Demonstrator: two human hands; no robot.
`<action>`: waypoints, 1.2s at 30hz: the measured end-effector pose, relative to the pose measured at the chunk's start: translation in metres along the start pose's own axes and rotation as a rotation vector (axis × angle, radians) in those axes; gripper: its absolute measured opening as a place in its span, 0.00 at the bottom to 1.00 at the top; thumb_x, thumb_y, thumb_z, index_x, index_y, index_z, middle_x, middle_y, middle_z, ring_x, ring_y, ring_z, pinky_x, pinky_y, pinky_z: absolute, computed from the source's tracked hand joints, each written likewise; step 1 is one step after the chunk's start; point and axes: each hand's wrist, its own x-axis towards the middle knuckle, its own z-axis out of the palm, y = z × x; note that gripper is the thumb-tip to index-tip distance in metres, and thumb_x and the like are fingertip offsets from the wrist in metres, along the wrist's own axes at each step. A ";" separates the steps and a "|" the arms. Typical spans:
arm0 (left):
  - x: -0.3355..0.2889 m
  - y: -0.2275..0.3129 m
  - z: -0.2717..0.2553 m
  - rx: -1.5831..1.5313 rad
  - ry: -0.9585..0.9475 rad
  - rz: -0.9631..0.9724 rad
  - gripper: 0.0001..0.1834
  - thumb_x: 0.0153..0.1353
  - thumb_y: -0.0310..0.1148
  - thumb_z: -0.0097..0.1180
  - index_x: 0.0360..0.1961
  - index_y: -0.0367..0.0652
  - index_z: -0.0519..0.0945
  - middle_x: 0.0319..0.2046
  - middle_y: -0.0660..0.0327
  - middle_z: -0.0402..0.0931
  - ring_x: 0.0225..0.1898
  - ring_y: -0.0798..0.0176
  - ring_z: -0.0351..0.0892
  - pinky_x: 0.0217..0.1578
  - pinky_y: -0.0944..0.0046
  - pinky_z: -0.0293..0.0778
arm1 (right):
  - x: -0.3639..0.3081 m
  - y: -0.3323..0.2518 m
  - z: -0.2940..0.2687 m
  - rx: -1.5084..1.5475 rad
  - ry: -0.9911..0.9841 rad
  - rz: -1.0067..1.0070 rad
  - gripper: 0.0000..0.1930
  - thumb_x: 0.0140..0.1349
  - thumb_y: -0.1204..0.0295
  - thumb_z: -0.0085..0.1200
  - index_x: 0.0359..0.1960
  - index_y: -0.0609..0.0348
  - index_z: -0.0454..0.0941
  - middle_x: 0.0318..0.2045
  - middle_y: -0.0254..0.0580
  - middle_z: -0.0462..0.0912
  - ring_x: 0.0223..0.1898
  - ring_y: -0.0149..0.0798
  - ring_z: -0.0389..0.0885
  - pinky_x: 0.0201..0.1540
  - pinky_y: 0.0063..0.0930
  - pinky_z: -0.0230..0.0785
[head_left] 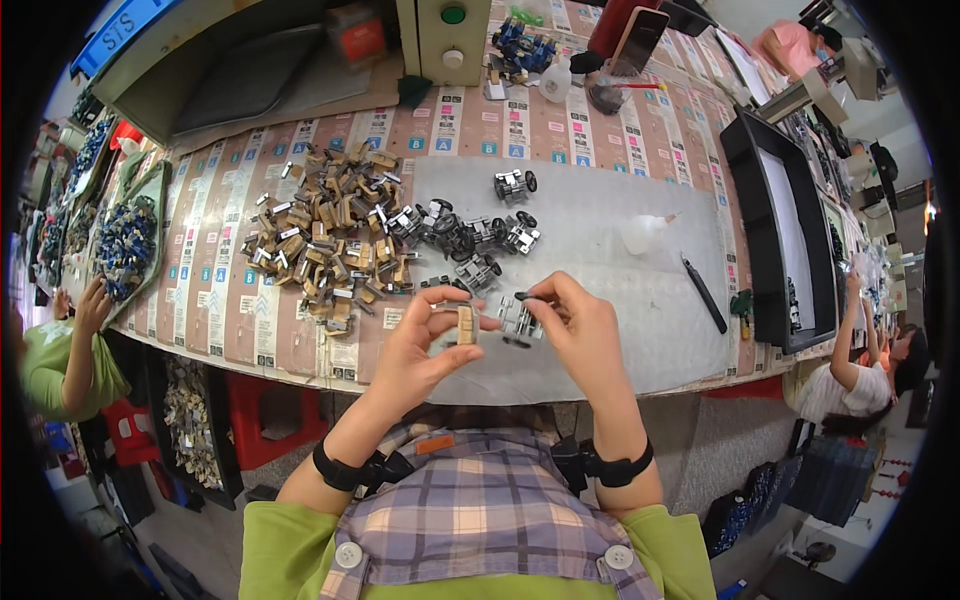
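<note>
Low over the grey mat (620, 350), in front of me, are both of my hands. My left hand (422, 342) is closed on a small tan toy vehicle body part (467, 326), held upright between thumb and fingers. Just to its right, my right hand (578, 318) pinches a silver toy car chassis (515, 317) with black wheels; a small gap separates the two pieces. Beyond my hands lies a cluster of similar wheeled chassis (478, 235), and one chassis (514, 186) sits apart behind it. To the left spreads a heap of tan and grey body parts (325, 230).
On the mat's right are a translucent squeeze bottle (645, 234) and a black-handled tool (705, 294). A black tray (738, 190) stands at the right edge. At the back are a phone (640, 42) and blue toy vehicles (522, 50). Other people work at both sides.
</note>
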 end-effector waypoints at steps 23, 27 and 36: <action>-0.005 0.018 0.014 -0.334 -0.197 0.034 0.29 0.47 0.22 0.60 0.49 0.43 0.60 0.41 0.47 0.73 0.41 0.59 0.77 0.42 0.63 0.74 | -0.038 -0.005 -0.016 1.011 -0.195 -0.123 0.20 0.48 0.81 0.58 0.44 0.65 0.69 0.46 0.49 0.74 0.47 0.37 0.73 0.50 0.29 0.64; -0.010 0.027 0.018 -0.017 -0.091 0.040 0.29 0.45 0.27 0.64 0.47 0.43 0.63 0.44 0.52 0.73 0.38 0.63 0.78 0.39 0.66 0.74 | -0.040 -0.009 -0.025 0.855 -0.043 -0.151 0.18 0.46 0.80 0.59 0.42 0.64 0.72 0.44 0.48 0.75 0.45 0.38 0.74 0.49 0.30 0.65; -0.006 0.031 0.023 0.639 -0.038 0.373 0.34 0.33 0.42 0.69 0.44 0.41 0.70 0.38 0.60 0.75 0.35 0.65 0.78 0.34 0.70 0.74 | -0.038 -0.031 -0.033 0.141 -0.003 -0.447 0.17 0.40 0.73 0.63 0.35 0.61 0.78 0.36 0.44 0.80 0.39 0.41 0.79 0.40 0.27 0.71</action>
